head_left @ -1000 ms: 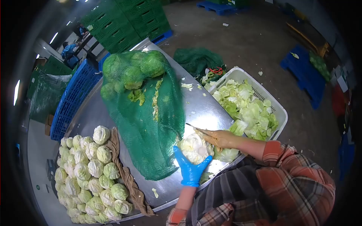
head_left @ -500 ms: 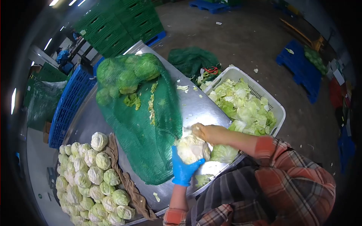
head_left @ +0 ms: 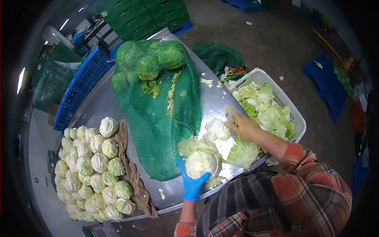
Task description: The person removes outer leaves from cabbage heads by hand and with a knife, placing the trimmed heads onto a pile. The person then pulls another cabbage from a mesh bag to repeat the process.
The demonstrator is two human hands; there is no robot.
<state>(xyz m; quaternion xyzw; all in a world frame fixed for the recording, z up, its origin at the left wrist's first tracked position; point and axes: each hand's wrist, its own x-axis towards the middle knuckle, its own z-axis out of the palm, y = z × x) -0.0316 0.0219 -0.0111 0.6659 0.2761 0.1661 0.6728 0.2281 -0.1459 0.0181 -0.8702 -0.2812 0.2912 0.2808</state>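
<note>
My left hand (head_left: 192,182), in a blue glove, cups a pale, partly peeled cabbage (head_left: 203,163) from below, thumb and fingers spread around its sides. Loose outer leaves flare from the cabbage's far side. My right hand (head_left: 241,126) is bare and apart from the cabbage, above the metal table's right edge. Its fingers are blurred, and I cannot tell whether the greyish patch between them is something held. White torn leaves (head_left: 216,131) lie just left of it, and a larger green leaf (head_left: 242,153) lies below it.
A green mesh sack (head_left: 166,130) with several cabbages (head_left: 148,67) spreads over the metal table (head_left: 215,98). Trimmed cabbages (head_left: 98,162) are piled at left beside a brown cloth (head_left: 130,173). A white crate (head_left: 294,108) of leaves stands at right. Green crates (head_left: 146,19) are stacked behind.
My right hand has moved off the cabbage to the right. Outer leaves now hang open from the cabbage, and white leaves show between it and my right hand. The camera view has shifted.
</note>
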